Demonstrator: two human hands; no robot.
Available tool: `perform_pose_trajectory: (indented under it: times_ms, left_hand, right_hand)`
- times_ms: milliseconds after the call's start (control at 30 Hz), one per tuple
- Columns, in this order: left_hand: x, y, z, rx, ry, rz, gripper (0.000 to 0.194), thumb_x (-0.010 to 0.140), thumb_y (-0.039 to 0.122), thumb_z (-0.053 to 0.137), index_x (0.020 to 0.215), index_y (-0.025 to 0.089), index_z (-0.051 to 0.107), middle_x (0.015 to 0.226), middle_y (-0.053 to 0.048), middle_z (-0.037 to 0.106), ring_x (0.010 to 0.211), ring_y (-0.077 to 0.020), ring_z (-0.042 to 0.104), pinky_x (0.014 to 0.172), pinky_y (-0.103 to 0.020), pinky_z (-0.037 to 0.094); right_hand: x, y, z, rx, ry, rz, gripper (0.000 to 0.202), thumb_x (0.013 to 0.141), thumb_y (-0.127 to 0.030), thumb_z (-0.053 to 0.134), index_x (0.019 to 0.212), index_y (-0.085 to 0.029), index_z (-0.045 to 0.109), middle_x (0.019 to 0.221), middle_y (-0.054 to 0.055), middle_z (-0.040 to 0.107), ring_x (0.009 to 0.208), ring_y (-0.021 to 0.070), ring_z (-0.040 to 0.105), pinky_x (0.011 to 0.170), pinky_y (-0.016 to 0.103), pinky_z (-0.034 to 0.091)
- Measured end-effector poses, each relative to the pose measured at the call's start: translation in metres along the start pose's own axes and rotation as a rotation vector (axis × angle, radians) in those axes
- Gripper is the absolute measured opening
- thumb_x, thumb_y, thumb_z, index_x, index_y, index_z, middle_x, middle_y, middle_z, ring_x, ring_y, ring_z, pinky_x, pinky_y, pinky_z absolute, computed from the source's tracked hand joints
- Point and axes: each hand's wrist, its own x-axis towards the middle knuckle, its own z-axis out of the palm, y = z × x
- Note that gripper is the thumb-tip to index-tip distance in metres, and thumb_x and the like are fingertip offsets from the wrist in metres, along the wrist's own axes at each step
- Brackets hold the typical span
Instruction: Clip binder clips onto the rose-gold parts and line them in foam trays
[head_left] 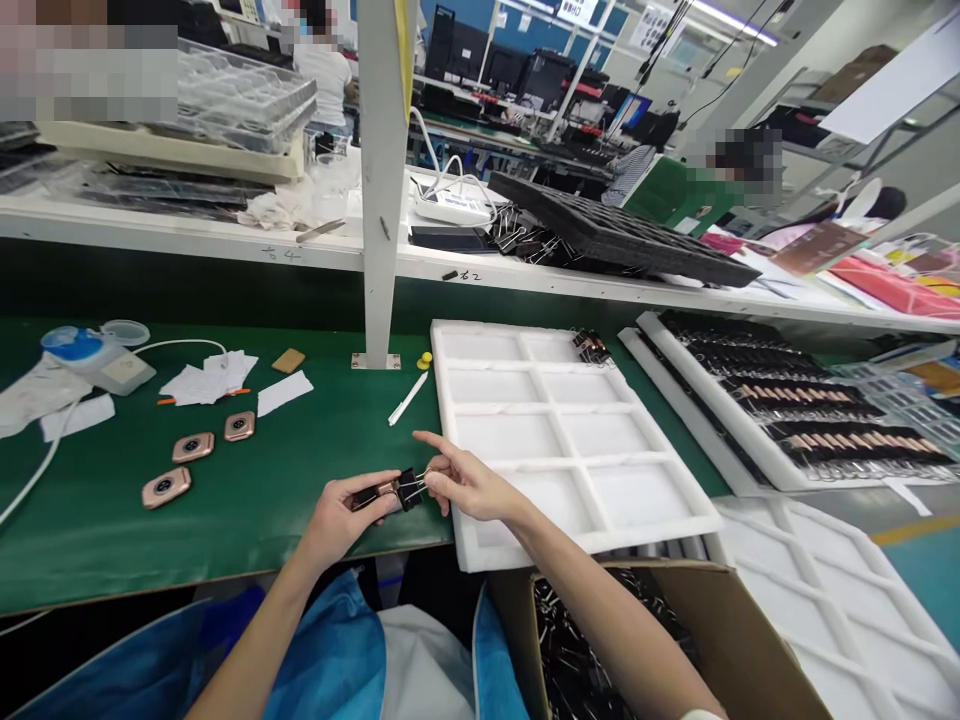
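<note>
Over the front edge of the green work mat, my left hand is closed around a small rose-gold watch case. A black binder clip is on the case's right end; a second dark part sits under my left fingers, partly hidden. My right hand pinches the clip's wire handles between thumb and fingers, its index finger stretched forward. To the left lie three rose-gold watch cases with dark round backs. A white pen rests beyond my hands.
Right of my hands is a white foam tray, with clipped pieces in its far right compartment. Below it stands a cardboard box of black binder clips. Farther right, another tray holds clipped rows. A white post rises ahead.
</note>
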Motion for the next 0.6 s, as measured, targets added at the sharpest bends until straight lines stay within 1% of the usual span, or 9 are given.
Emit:
perform_pose_trajectory:
  times_ms: [133, 267, 367, 433, 467, 500, 533, 567, 600]
  left_hand:
    - [0.001, -0.004, -0.002, -0.002, 0.027, 0.004, 0.04, 0.071, 0.039, 0.087, 0.106, 0.018, 0.083, 0.08, -0.007, 0.076, 0.058, -0.0156, 0.06, 0.057, -0.029, 0.054]
    - [-0.001, -0.003, 0.002, -0.02, 0.006, 0.002, 0.042, 0.072, 0.041, 0.086, 0.107, 0.018, 0.083, 0.082, -0.008, 0.076, 0.062, -0.0173, 0.062, 0.056, -0.028, 0.054]
    - [-0.001, 0.009, 0.008, 0.016, -0.076, -0.005, 0.041, 0.076, 0.043, 0.083, 0.11, 0.018, 0.081, 0.087, -0.009, 0.076, 0.071, -0.0211, 0.067, 0.059, -0.03, 0.056]
    - [0.003, 0.024, 0.006, 0.063, -0.1, 0.019, 0.045, 0.078, 0.044, 0.08, 0.117, 0.02, 0.077, 0.095, -0.009, 0.075, 0.079, -0.0234, 0.069, 0.068, -0.032, 0.058]
    - [0.005, 0.033, 0.0, 0.099, -0.069, 0.051, 0.048, 0.079, 0.046, 0.078, 0.121, 0.022, 0.075, 0.099, -0.01, 0.075, 0.083, -0.0244, 0.07, 0.074, -0.034, 0.058]
    - [0.009, 0.041, -0.01, 0.152, -0.002, 0.088, 0.052, 0.08, 0.048, 0.076, 0.125, 0.023, 0.072, 0.104, -0.01, 0.074, 0.089, -0.0258, 0.07, 0.081, -0.036, 0.057]
    - [0.013, 0.048, -0.025, 0.226, 0.115, 0.141, 0.054, 0.079, 0.052, 0.074, 0.125, 0.022, 0.07, 0.107, -0.011, 0.073, 0.093, -0.0276, 0.069, 0.085, -0.038, 0.055]
    - [0.018, 0.052, -0.045, 0.354, 0.276, 0.183, 0.054, 0.082, 0.055, 0.069, 0.125, 0.022, 0.068, 0.109, -0.011, 0.072, 0.098, -0.0294, 0.067, 0.091, -0.041, 0.053]
    - [0.023, 0.054, -0.068, 0.532, 0.478, 0.197, 0.052, 0.083, 0.056, 0.065, 0.122, 0.022, 0.068, 0.107, -0.011, 0.071, 0.102, -0.032, 0.064, 0.095, -0.045, 0.049]
  right_hand:
    - [0.001, 0.0, -0.001, -0.045, 0.007, 0.007, 0.065, 0.101, -0.047, 0.052, 0.157, -0.024, 0.029, 0.079, -0.004, 0.056, 0.059, 0.011, 0.059, 0.06, 0.028, 0.052]
    - [0.004, -0.006, 0.002, -0.093, 0.009, 0.061, 0.054, 0.098, -0.048, 0.056, 0.145, -0.023, 0.049, 0.081, -0.001, 0.061, 0.062, 0.0119, 0.06, 0.062, 0.028, 0.051]
    - [0.007, -0.011, 0.007, -0.123, -0.005, 0.08, 0.045, 0.094, -0.048, 0.063, 0.13, -0.022, 0.063, 0.086, 0.002, 0.067, 0.066, 0.0135, 0.06, 0.061, 0.028, 0.051]
    - [0.009, -0.013, 0.008, -0.04, 0.014, 0.111, 0.042, 0.091, -0.05, 0.066, 0.122, -0.021, 0.067, 0.085, 0.003, 0.068, 0.064, 0.0136, 0.061, 0.058, 0.028, 0.052]
    - [0.009, -0.013, 0.005, 0.035, 0.041, 0.127, 0.043, 0.09, -0.051, 0.067, 0.119, -0.02, 0.067, 0.083, 0.003, 0.068, 0.061, 0.0133, 0.061, 0.056, 0.028, 0.053]
    - [0.008, -0.013, -0.001, 0.119, 0.084, 0.132, 0.044, 0.088, -0.052, 0.069, 0.117, -0.019, 0.067, 0.083, 0.002, 0.068, 0.059, 0.013, 0.062, 0.055, 0.028, 0.054]
    - [0.007, -0.012, -0.01, 0.203, 0.147, 0.123, 0.047, 0.085, -0.053, 0.072, 0.115, -0.018, 0.067, 0.082, 0.002, 0.068, 0.057, 0.0128, 0.062, 0.054, 0.029, 0.054]
    - [0.005, -0.01, -0.023, 0.276, 0.229, 0.102, 0.048, 0.081, -0.053, 0.075, 0.113, -0.017, 0.067, 0.082, 0.002, 0.068, 0.056, 0.013, 0.063, 0.055, 0.029, 0.055]
    - [0.003, -0.008, -0.04, 0.332, 0.33, 0.076, 0.049, 0.079, -0.052, 0.077, 0.111, -0.017, 0.065, 0.083, 0.003, 0.069, 0.057, 0.0138, 0.064, 0.056, 0.03, 0.056]
